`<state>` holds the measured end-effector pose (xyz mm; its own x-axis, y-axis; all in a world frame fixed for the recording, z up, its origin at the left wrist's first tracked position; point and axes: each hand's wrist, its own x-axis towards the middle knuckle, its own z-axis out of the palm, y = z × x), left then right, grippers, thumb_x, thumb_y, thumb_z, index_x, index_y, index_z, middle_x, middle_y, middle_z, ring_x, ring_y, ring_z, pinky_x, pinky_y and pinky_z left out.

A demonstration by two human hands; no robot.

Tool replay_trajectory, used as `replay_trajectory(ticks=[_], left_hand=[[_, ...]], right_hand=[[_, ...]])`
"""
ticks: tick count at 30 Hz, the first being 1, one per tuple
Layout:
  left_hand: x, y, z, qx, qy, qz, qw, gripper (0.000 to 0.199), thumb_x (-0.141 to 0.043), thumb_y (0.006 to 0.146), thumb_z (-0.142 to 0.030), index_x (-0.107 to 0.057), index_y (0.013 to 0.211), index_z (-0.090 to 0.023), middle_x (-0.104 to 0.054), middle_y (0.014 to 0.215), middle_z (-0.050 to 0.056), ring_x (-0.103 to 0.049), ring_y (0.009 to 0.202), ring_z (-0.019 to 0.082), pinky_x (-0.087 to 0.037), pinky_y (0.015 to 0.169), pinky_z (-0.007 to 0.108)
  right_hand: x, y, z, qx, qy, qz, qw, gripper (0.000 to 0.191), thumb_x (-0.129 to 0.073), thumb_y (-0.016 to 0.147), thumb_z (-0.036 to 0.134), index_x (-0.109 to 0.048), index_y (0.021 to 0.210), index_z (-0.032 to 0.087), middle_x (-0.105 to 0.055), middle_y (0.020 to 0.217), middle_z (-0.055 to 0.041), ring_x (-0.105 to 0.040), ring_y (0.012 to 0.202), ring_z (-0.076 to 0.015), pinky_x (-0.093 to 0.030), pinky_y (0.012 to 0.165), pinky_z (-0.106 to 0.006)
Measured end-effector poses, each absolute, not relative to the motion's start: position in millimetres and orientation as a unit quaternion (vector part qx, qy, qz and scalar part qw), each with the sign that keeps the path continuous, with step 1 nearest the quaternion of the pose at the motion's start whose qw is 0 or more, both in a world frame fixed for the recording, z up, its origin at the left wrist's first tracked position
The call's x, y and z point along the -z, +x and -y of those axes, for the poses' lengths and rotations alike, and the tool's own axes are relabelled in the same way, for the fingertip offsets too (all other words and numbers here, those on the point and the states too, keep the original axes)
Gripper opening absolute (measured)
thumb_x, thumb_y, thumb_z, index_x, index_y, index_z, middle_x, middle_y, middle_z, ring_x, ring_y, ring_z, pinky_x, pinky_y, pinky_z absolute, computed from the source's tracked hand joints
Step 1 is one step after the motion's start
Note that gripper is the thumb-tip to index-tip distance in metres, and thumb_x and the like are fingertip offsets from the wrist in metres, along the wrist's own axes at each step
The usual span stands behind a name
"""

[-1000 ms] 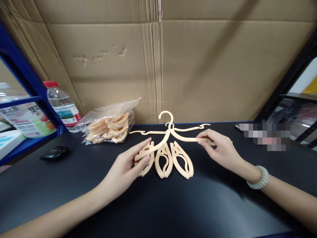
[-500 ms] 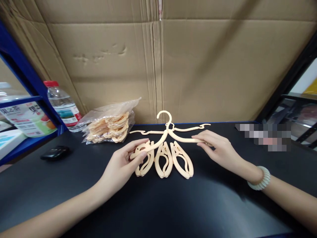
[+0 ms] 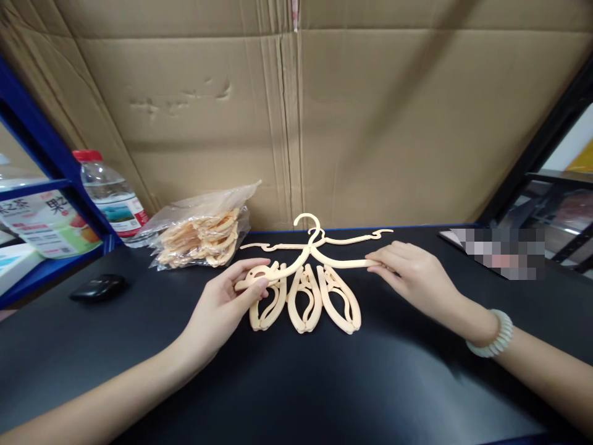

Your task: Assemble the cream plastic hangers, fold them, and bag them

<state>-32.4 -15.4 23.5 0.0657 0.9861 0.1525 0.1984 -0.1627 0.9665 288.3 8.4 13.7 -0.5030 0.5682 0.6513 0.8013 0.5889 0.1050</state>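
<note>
Between my hands is a cream folding clothes hanger (image 3: 340, 262), its two arms spread and its hook pointing away from me. My left hand (image 3: 227, 300) pinches the left arm near its notched end, thumb on top. The tip of the right arm is in the closed fingers of my right hand (image 3: 412, 272), which hide that end. Behind it another unfolded hanger (image 3: 349, 240) lies on the black table (image 3: 296, 383). Just below the held hanger are three folded hangers in a row: a left one (image 3: 279, 300), partly covered, a middle one (image 3: 317, 303) and a right one (image 3: 354, 306).
A clear plastic bag (image 3: 199, 238) of more cream hangers lies at the back left, beside a red-capped water bottle (image 3: 113, 201). A black computer mouse (image 3: 98, 287) is nearer. Cardboard (image 3: 393, 123) walls the back. A blurred-out flat item (image 3: 504, 253) lies at right.
The held hanger has come down slightly, and its hook now lies lower, overlapping the hook of the hanger behind. Both hands keep their grip. The view has shifted a little.
</note>
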Motion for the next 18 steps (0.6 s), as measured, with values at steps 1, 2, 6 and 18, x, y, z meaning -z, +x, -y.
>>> replay_trajectory(ticks=[1,2,6,18], left_hand=[[-23,-33,15,-0.471,0.599,-0.494,0.419,0.042,-0.071,0.078,-0.040,-0.061,0.113,-0.020,-0.063,0.078,-0.002,-0.059,0.073,0.012,-0.048,0.069,0.020],[-23,-33,15,-0.469,0.599,-0.494,0.421,0.042,-0.071,0.078,-0.040,-0.061,0.113,-0.020,-0.063,0.078,-0.002,-0.059,0.073,0.012,-0.048,0.068,0.020],[-24,-31,16,-0.472,0.596,-0.495,0.420,0.043,-0.071,0.077,-0.040,-0.060,0.113,-0.019,-0.063,0.079,-0.001,-0.059,0.073,0.013,-0.048,0.069,0.022],[-29,-28,19,-0.468,0.603,-0.510,0.397,0.043,-0.068,0.077,-0.042,-0.061,0.112,-0.018,-0.062,0.078,0.000,-0.059,0.075,0.015,-0.049,0.071,0.025]], right_hand=[[-14,288,-6,0.216,-0.414,0.838,0.283,0.015,-0.052,0.094,0.025,-0.065,0.097,0.017,-0.072,0.091,-0.0034,-0.063,0.074,-0.0182,-0.047,0.067,-0.032],[-14,287,-5,0.234,-0.421,0.831,0.278,0.015,-0.051,0.095,0.025,-0.064,0.098,0.018,-0.072,0.094,-0.0029,-0.064,0.072,-0.0170,-0.046,0.065,-0.030],[-15,284,0,0.330,-0.421,0.799,0.273,0.014,-0.052,0.094,0.024,-0.065,0.096,0.019,-0.071,0.108,-0.0012,-0.063,0.060,-0.0135,-0.043,0.055,-0.028],[-18,279,4,0.328,-0.403,0.801,0.297,0.017,-0.051,0.093,0.018,-0.067,0.099,0.017,-0.062,0.123,-0.0112,-0.065,0.074,-0.0147,-0.048,0.054,-0.026]])
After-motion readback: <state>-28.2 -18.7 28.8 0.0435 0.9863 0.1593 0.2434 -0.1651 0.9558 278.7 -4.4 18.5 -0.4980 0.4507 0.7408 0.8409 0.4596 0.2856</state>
